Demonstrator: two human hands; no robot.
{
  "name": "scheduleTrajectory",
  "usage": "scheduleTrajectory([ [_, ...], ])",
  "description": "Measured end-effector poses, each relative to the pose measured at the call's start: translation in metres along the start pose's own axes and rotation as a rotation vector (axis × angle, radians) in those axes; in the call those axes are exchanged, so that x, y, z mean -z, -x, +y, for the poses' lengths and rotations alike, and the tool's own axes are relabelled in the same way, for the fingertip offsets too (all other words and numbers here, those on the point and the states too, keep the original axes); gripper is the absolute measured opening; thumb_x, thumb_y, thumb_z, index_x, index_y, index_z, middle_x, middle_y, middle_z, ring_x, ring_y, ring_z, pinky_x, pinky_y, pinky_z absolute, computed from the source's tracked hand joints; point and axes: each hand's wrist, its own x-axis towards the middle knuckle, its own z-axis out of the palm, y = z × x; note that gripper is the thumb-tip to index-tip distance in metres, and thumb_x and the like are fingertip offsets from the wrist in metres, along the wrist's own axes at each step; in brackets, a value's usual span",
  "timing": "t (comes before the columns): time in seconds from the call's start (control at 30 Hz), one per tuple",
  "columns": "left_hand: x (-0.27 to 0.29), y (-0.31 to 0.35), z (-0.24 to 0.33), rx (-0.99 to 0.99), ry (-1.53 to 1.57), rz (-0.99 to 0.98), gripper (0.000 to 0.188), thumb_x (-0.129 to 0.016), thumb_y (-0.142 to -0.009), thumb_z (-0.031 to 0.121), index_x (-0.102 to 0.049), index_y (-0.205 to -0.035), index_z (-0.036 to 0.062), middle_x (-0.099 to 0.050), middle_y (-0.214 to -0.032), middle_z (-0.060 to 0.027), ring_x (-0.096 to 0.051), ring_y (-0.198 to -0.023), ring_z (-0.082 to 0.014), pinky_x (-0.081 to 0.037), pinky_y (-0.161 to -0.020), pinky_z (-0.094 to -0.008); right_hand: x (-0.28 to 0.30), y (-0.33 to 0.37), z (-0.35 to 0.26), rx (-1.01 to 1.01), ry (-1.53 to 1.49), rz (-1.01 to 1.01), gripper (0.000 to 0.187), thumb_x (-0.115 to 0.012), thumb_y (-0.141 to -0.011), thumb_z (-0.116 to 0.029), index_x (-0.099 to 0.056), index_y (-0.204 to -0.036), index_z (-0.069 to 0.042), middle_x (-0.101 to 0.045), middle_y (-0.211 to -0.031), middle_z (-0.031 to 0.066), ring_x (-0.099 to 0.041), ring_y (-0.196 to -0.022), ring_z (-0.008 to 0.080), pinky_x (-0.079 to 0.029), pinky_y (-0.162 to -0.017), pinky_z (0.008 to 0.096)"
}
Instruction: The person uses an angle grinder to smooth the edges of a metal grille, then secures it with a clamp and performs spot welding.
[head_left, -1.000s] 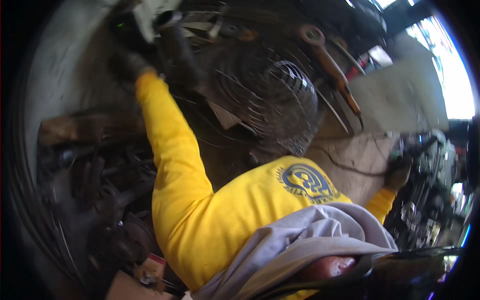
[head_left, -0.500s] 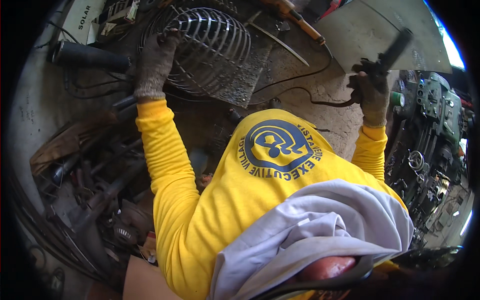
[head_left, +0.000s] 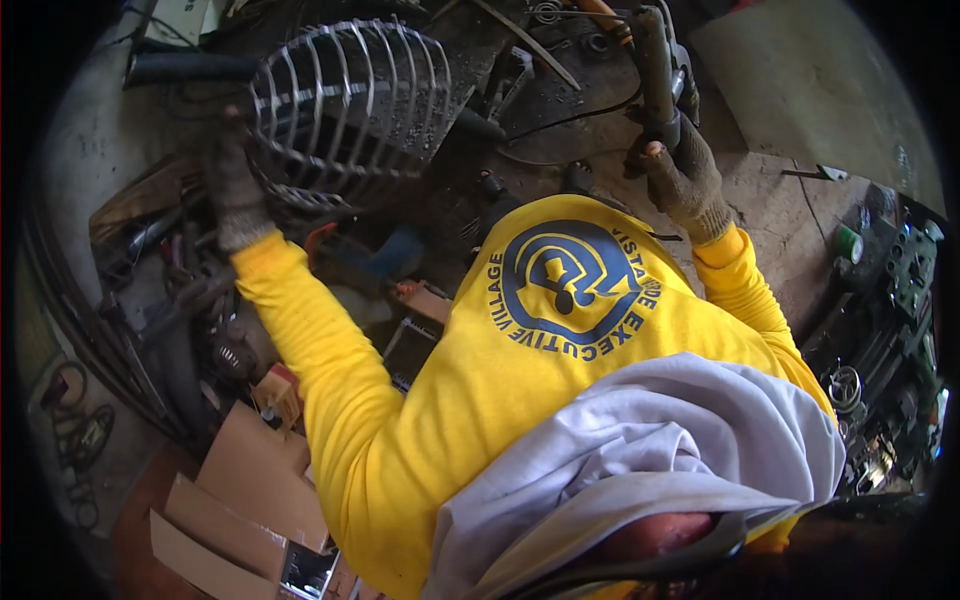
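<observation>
A rounded cage of curved metal strips [head_left: 350, 90] stands tilted at the upper left. My left hand [head_left: 238, 185], in a brown knit glove, grips its left edge; the fingers are partly blurred and hidden by the strips. On the right, my right hand [head_left: 690, 180], gloved alike with a bare thumb tip, is closed around a dark tube-shaped hand tool [head_left: 657, 80] with metal parts. The tool points away from me, its exact kind not clear. Between my hands and nearer me is my yellow shirt front.
A grey sheet panel [head_left: 820, 90] stands at the far right, with a green can [head_left: 848, 243] below it. Green machinery [head_left: 905, 270] lines the right side. Metal scrap [head_left: 180, 330] and cardboard boxes [head_left: 255, 470] fill the left. A cable [head_left: 575, 122] crosses the floor ahead.
The cage has turned and tilted, and my left hand has moved left and nearer with it. My right hand has come inward to the left, the tool now upright and pointing away.
</observation>
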Motion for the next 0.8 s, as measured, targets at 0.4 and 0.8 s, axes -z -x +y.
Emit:
scheduleTrajectory([
  [0.4,-0.087,0.141,-0.102,0.424,0.477,-0.098,0.033,-0.060,-0.091,0.037,-0.064,-0.086,0.0044,-0.058,-0.078,0.0039,-0.051,-0.073,-0.0070,-0.042,-0.066,-0.0254,-0.111,-0.078,0.015,0.050,0.648,-0.113,0.046,-0.069,-0.081,-0.039,-0.056,-0.107,-0.004,-0.063,-0.089,0.0220,-0.062,-0.085,0.0400,-0.049,-0.071,0.0436],
  [0.8,-0.175,0.118,-0.136,0.412,0.234,-0.420,0.037,-0.050,-0.093,0.010,-0.052,-0.130,0.0103,-0.058,-0.125,-0.0014,-0.057,-0.111,-0.0175,-0.047,-0.091,-0.0288,-0.128,-0.087,-0.001,0.259,0.937,-0.034,0.041,-0.070,-0.080,-0.035,-0.057,-0.099,-0.001,-0.063,-0.085,0.0203,-0.063,-0.079,0.0387,-0.050,-0.066,0.0429],
])
